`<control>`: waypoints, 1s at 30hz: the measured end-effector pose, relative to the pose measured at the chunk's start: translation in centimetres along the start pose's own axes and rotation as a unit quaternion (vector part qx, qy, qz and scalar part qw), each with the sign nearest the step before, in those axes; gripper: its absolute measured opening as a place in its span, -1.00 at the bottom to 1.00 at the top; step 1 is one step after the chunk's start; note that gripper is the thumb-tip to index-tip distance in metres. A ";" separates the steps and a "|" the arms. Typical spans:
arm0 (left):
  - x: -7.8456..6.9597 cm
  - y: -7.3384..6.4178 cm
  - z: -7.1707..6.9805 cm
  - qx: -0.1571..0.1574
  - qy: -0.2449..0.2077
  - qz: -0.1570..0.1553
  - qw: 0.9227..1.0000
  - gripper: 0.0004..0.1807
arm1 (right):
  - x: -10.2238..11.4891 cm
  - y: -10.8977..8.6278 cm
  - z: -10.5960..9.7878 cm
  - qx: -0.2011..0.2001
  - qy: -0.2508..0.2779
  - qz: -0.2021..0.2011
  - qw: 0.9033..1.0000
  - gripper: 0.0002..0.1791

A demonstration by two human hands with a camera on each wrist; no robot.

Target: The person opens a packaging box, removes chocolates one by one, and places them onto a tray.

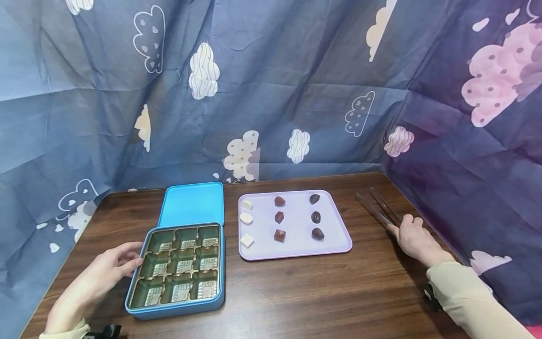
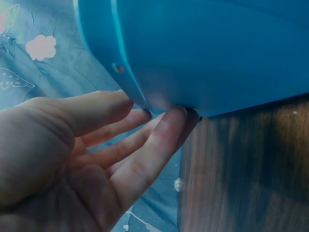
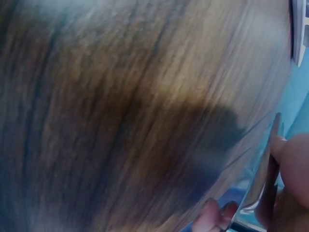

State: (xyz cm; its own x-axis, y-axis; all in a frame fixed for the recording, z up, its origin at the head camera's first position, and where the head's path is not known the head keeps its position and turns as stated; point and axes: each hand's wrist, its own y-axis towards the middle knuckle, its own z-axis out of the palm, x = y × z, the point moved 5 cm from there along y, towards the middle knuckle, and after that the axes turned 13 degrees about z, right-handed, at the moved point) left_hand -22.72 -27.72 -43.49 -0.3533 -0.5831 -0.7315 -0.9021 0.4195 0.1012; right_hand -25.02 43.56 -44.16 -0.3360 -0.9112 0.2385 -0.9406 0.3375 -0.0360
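Observation:
A blue tin box (image 1: 182, 308) stands at the left with a gold insert of several square compartments (image 1: 182, 261) inside, all bare. Its lid (image 1: 192, 205) lies folded back behind it. My left hand (image 1: 107, 268) touches the box's left side, its fingertips resting against the blue wall (image 2: 207, 58) in the left wrist view. Far to the right, my right hand (image 1: 417, 240) grips metal tongs (image 1: 377, 209), whose arms stand apart with nothing between them. In the right wrist view the tongs (image 3: 265, 188) show beside the fingers.
A lilac tray (image 1: 296, 252) lies mid-table, bearing white pieces (image 1: 246, 218), brown pieces (image 1: 279, 217) and dark pieces (image 1: 315, 217) that look like chocolates, in three columns. Patterned blue cloth (image 1: 262, 94) hangs behind and at the sides of the wooden table (image 1: 296, 296).

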 end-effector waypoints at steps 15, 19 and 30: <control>0.1 0.2 0.1 -0.012 0.001 -0.008 1.000 -0.49 | -0.2 0.7 1.0 0.070 -0.028 0.072 0.995 -0.41; 0.1 0.1 0.1 -0.013 -0.001 -0.009 1.000 -0.50 | -0.3 0.8 1.3 0.079 -0.044 0.075 0.993 -0.40; 0.1 0.2 0.1 -0.009 0.003 -0.012 1.000 -0.50 | -0.5 1.0 1.5 0.080 -0.062 0.079 0.992 -0.32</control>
State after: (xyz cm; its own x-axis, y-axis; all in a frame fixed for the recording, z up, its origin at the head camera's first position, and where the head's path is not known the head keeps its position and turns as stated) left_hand -22.87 -27.60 -43.63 -0.3337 -0.5963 -0.7301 -0.9144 0.3931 0.0968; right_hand -25.81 44.00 -45.74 -0.4734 -0.8754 0.0978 -0.8683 0.4451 -0.2188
